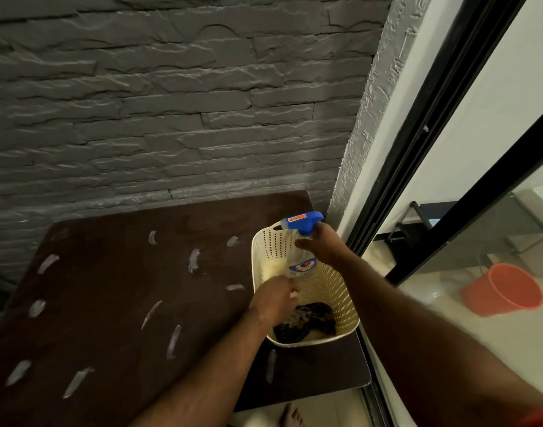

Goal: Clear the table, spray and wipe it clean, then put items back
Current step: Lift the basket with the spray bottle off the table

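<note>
— How are the hands placed?
— The right hand is wrapped round the neck of the spray bottle, just under its blue trigger head, and the bottle is held upright over the cream basket. The left hand is lowered inside the basket, below the bottle's base; its fingers are blurred, so whether anything is gripped cannot be told

— And where is everything else found?
— The basket is set on the right part of the dark brown table, near the wall corner. A dark patterned cloth is seen at the basket's bottom, just beside the left wrist. Pale streaks are scattered over the tabletop, well left of both hands. An orange bucket is seen through the glass on the right
</note>
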`<state>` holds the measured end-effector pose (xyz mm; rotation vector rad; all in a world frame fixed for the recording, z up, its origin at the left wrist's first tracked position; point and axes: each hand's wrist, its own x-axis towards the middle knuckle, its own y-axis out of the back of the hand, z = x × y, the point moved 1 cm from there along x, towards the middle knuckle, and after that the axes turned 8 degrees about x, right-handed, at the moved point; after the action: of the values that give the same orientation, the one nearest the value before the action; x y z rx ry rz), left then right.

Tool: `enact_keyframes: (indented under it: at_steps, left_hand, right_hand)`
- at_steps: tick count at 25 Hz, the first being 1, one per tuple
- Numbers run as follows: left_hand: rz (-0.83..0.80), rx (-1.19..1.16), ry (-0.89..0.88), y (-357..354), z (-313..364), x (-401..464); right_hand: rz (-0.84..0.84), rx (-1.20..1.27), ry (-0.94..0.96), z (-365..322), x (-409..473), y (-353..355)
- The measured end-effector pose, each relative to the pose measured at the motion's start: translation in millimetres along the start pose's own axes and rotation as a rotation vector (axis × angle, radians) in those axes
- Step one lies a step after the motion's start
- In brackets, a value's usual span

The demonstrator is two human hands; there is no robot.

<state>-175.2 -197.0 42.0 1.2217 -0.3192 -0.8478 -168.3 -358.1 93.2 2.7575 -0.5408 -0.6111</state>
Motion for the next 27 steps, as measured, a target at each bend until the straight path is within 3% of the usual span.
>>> enact_keyframes:
  at_steps: [3,10,16,19,24,27]
  left_hand:
    - [-0.197,0.124,-0.019,-21.7,10.4,13.5]
    - [-0.405,0.414,0.005,-56.1,28.8,46.0]
    - [-0.330,0.503,-0.049,-70.2,26.6,47.6]
    - [-0.306,0.377,-0.013,-65.5,26.2,44.0]
    - [-0.229,-0.160,0.000,-18.9,24.5,40.0]
    - [-0.162,-0.237,0.069,9.5,25.3,43.4]
  right_hand:
    - [0.012,-0.033,0.009,1.6,0.5,0.8]
    - [-0.031,-0.110,0.011,5.8,12.0,6.3]
    - [-0.044,-0.113,0.059,9.1,14.6,6.4]
    - [-0.056,-0.072,0.043,8.5,12.8,9.3]
    - [-0.035,-0.026,0.052,-2.5,4.2,14.9]
    - [0.010,0.003,0.131,-21.7,1.5,26.4]
